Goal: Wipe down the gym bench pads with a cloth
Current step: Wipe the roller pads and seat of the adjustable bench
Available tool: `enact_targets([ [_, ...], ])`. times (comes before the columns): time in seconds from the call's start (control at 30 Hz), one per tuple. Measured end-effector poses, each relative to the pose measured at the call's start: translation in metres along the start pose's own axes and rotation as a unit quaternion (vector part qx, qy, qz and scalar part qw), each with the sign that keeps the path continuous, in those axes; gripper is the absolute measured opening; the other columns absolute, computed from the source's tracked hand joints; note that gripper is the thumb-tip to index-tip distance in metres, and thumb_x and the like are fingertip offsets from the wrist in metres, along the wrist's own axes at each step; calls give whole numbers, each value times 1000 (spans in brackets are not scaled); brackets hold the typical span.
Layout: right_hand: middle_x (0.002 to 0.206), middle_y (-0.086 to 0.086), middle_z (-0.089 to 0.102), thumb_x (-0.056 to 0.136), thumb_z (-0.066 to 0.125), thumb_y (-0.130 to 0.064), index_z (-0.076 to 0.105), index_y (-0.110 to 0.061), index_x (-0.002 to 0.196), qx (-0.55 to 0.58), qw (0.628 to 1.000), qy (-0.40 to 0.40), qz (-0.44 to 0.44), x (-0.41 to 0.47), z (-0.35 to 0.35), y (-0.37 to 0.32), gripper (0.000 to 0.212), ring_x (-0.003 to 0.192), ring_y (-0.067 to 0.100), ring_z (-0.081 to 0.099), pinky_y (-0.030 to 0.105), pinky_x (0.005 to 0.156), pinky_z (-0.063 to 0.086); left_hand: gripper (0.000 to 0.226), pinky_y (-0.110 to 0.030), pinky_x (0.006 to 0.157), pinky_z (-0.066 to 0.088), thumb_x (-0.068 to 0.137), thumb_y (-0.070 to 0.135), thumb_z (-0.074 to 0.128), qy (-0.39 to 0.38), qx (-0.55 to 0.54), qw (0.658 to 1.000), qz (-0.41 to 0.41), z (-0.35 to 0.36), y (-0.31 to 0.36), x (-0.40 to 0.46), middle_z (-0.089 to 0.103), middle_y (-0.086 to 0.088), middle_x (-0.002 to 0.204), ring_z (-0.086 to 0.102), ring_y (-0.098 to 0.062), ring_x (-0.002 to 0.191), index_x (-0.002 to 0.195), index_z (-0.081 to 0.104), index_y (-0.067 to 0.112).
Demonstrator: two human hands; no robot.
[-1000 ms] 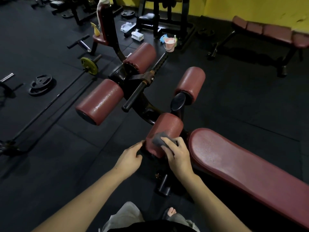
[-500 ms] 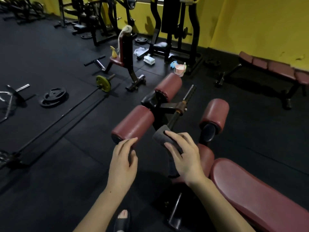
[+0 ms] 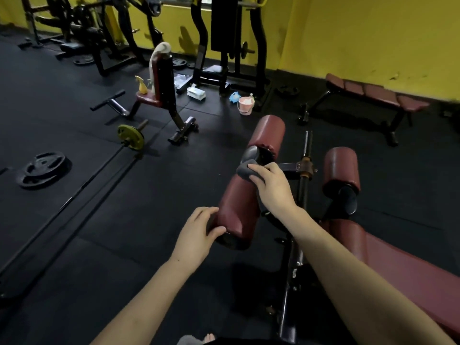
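Pink bucket [image 3: 245, 105] and yellow-plated barbell [image 3: 131, 137] lie beyond the roller pad [image 3: 238, 207].

One view only — head-worn, wide-angle, looking forward and down, close over both hands [image 3: 199, 232] and the roller pad [image 3: 239, 205]; yellow wall [image 3: 361, 41] far ahead — edges bowed.

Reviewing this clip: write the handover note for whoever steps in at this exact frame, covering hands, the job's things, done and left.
Left hand: grips the near end of the roller pad, steadying it.
Right hand: presses the grey cloth onto that pad's far end.
Other roller pads: far one, right one; long bench pad at the right.
Done: cannot tell from this frame which pads are already wiped.
Left: finish this roller, then check the others and the bench pad.
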State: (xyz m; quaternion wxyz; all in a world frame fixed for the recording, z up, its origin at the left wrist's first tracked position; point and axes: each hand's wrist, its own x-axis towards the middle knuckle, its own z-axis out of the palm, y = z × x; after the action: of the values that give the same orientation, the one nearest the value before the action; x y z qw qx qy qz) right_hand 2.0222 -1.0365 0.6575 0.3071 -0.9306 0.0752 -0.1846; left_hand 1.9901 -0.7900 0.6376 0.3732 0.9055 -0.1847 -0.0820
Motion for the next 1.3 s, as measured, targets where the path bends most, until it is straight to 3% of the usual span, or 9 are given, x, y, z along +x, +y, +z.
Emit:
enact_targets([
  [0.1, 107, 5, 50, 102, 60, -28, 68, -24, 132, -43, 999, 5, 13, 2, 24, -2, 32, 106, 29, 49, 48, 99, 47, 51, -18, 102, 41, 92, 41, 72, -16, -40, 999, -22, 3, -8, 8, 53, 20, 130, 52, 1, 120, 139, 58, 27],
  [0.23, 103, 5, 49, 100, 58, -32, 71, -24, 125, -53, 998, 24, -35, -45, 33, -15, 29, 98, 26, 48, 40, 87, 49, 48, -15, 97, 43, 85, 38, 81, 15, -128, 991, -45, 8, -20, 8, 59, 24, 120, 57, 3, 114, 128, 64, 30],
  [0.37, 96, 6, 50, 99, 55, -30, 72, -20, 125, -28, 995, 23, -90, -106, 31, -28, 32, 90, 23, 50, 25, 82, 44, 36, -26, 102, 51, 88, 22, 79, 24, -193, 980, -37, 11, -32, 7, 67, 21, 117, 61, 5, 112, 122, 69, 31],
  [0.43, 94, 7, 49, 101, 56, -28, 71, -19, 125, -40, 991, 9, -124, -94, 30, -22, 30, 89, 25, 50, 29, 80, 45, 33, -31, 104, 52, 88, 22, 79, 24, -207, 977, -39, 12, -36, 7, 67, 22, 118, 62, 2, 113, 119, 71, 31],
  [0.67, 95, 5, 42, 101, 61, -27, 72, -15, 124, -59, 996, 63, -21, 14, 35, -1, 28, 90, 27, 47, 46, 84, 50, 34, -31, 101, 51, 88, 30, 79, 36, -163, 986, -18, 12, -36, 7, 62, 20, 116, 61, -4, 112, 121, 73, 26],
  [0.8, 95, 7, 49, 99, 59, -30, 73, -20, 123, -49, 994, 60, -77, -47, 34, -14, 29, 88, 27, 50, 37, 79, 47, 32, -18, 96, 47, 90, 15, 77, 53, -135, 989, 43, 12, -31, 1, 62, 19, 115, 62, -6, 111, 121, 73, 23],
  [0.93, 95, 6, 49, 100, 59, -28, 69, -21, 128, -22, 992, 20, -126, -103, 29, -24, 30, 87, 24, 50, 29, 77, 46, 30, -16, 95, 48, 90, 2, 72, 56, -119, 990, 41, 14, -32, 5, 63, 19, 112, 63, -4, 108, 114, 74, 20],
  [1.13, 98, 4, 47, 102, 56, -37, 71, -20, 124, -24, 997, 76, 5, 2, 33, 4, 32, 94, 22, 50, 46, 89, 50, 31, -14, 90, 49, 90, 13, 77, 61, -134, 988, 43, 13, -26, -1, 64, 19, 110, 65, -7, 104, 120, 74, 21],
  [1.3, 98, -4, 38, 100, 59, -30, 72, -20, 124, -45, 995, 82, -47, -25, 36, -3, 29, 90, 20, 47, 32, 84, 44, 39, -8, 93, 42, 89, 22, 79, 66, -98, 992, 42, 17, -25, -5, 59, 19, 119, 59, 1, 108, 127, 71, 24],
])
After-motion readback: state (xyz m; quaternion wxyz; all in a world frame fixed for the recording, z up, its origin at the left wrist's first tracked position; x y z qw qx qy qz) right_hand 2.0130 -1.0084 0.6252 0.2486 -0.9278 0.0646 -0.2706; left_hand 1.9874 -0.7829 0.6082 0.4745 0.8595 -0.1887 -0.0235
